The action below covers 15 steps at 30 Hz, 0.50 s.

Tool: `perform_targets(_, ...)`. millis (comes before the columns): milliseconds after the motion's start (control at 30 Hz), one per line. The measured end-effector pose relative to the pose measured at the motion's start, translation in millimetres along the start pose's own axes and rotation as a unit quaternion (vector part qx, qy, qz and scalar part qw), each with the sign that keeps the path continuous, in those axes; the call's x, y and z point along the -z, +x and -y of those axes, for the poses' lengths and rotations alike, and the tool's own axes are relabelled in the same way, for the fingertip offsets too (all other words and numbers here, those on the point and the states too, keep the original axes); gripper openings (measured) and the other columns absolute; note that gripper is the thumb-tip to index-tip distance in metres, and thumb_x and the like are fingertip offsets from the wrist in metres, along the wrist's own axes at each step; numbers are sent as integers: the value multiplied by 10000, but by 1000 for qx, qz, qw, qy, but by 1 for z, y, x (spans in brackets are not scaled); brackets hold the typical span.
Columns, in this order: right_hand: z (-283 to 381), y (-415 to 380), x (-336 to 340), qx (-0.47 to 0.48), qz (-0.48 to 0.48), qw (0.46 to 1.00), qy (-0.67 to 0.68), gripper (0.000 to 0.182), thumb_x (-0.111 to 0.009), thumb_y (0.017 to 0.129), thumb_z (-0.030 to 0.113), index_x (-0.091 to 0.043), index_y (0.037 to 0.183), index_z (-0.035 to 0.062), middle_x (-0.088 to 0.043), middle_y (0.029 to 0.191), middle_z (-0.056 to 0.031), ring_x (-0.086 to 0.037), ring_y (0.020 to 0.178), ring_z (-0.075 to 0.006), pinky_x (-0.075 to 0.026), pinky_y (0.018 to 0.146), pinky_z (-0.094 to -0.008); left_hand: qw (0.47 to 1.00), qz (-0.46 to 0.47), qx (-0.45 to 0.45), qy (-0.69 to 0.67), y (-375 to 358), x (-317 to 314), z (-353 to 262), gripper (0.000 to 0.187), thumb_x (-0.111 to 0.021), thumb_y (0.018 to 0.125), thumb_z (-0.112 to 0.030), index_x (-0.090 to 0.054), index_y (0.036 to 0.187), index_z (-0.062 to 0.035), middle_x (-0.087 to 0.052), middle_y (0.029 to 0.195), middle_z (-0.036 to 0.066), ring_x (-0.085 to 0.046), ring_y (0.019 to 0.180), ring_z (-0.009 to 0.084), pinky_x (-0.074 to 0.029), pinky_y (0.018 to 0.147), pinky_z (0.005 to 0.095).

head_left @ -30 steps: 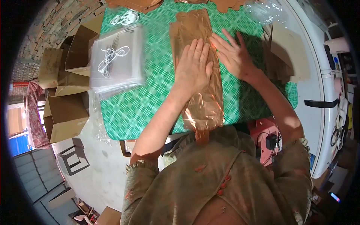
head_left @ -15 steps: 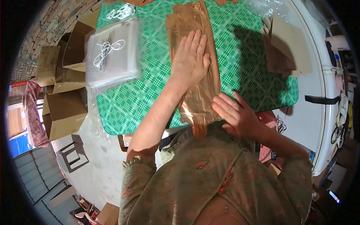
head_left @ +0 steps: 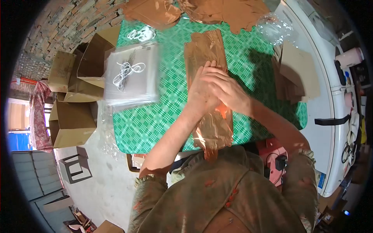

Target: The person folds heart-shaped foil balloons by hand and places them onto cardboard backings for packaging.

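A long strip of folded, shiny copper-coloured foil (head_left: 213,132) lies lengthwise on the green checked tablecloth (head_left: 171,105). Its near end narrows to a tail that hangs over the table edge towards my body. My left hand (head_left: 202,91) presses flat on the middle of the foil, fingers stretched out and pointing away from me. Across the back of it rests my right hand (head_left: 231,93), also with straight fingers, hiding part of the left one. Neither hand grips anything.
More copper-coloured foil (head_left: 210,11) spreads over the far edge. On the left are a stack of clear plastic bags (head_left: 147,87) with white cord (head_left: 124,75) on top, and open cardboard boxes (head_left: 75,120). Cardboard sheets (head_left: 297,70) and crumpled clear plastic (head_left: 276,29) lie on the right.
My right hand has moved from the foil's near right edge up onto my left hand. The left hand stays flat on the foil. The view has shifted, showing more foil at the far edge.
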State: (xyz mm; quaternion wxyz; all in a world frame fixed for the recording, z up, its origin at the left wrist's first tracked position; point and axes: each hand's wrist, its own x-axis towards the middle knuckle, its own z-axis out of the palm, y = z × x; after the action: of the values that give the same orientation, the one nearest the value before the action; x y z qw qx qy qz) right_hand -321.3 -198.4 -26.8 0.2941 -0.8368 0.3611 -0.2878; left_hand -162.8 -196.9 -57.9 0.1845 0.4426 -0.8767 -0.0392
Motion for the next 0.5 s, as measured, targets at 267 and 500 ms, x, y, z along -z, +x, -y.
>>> perform_targets(267,-81,66,10,50,137,975,-170,564,-322,1116,337,-342,1600,48,-269,1695,-106,-151,1592,-222,-94,1305,-403,996,-89,-2,-7,-1,-17,2,502,-549,968,-241,-567,1377,50,-559,1403,241,-462,1391,403,-279,1235,508)
perform_targets(500,-100,108,22,22,131,953,-272,631,-281,1105,398,-198,1648,87,-158,1729,-75,-88,1601,-204,-56,1309,-415,998,-51,19,-15,-1,-11,-1,619,-496,1013,-272,-398,1539,38,-388,1598,226,-316,1520,361,-220,1266,485)
